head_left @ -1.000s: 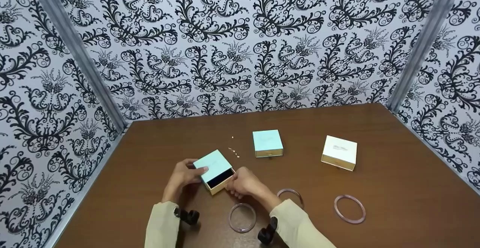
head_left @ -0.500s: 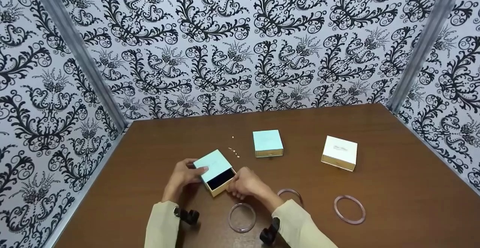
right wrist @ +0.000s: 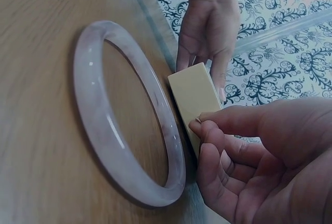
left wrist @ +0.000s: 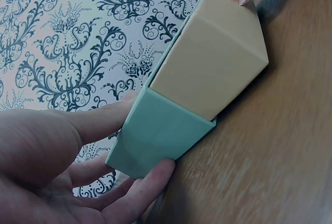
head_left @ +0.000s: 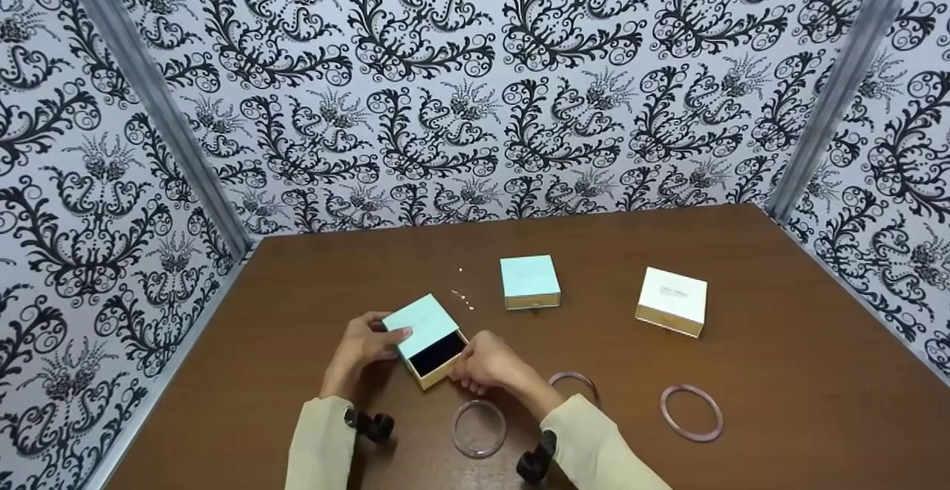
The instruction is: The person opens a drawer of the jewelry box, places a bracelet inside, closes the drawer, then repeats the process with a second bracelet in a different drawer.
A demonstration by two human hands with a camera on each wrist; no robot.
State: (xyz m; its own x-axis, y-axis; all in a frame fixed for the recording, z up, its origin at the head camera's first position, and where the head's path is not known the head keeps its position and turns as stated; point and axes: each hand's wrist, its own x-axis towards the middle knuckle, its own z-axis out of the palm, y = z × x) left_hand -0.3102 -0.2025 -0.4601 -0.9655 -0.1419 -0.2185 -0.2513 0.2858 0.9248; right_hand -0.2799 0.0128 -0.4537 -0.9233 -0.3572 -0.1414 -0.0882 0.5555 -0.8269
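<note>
A mint-green drawer box (head_left: 421, 323) sits at an angle on the table, its cream drawer (left wrist: 210, 53) partly slid out. Dark lining shows inside the drawer in the head view. My left hand (head_left: 365, 341) grips the green sleeve (left wrist: 161, 130) from the left, thumb on its top. At the drawer's front, my right hand (head_left: 486, 362) pinches a small pull tab (right wrist: 198, 121) between thumb and finger. Close in front of that hand, a pale pinkish bangle (right wrist: 91, 94) lies flat on the table.
A second mint box (head_left: 529, 278) and a white box (head_left: 672, 298) stand shut farther back and right. One bangle (head_left: 570, 375) is partly hidden by my right wrist; another bangle (head_left: 705, 438) lies farther right. Small pale bits (head_left: 463, 298) are scattered behind the held box.
The drawer has slid slightly farther out of its sleeve, with my right hand shifting a little to the right. My left hand and the sleeve stay in place.
</note>
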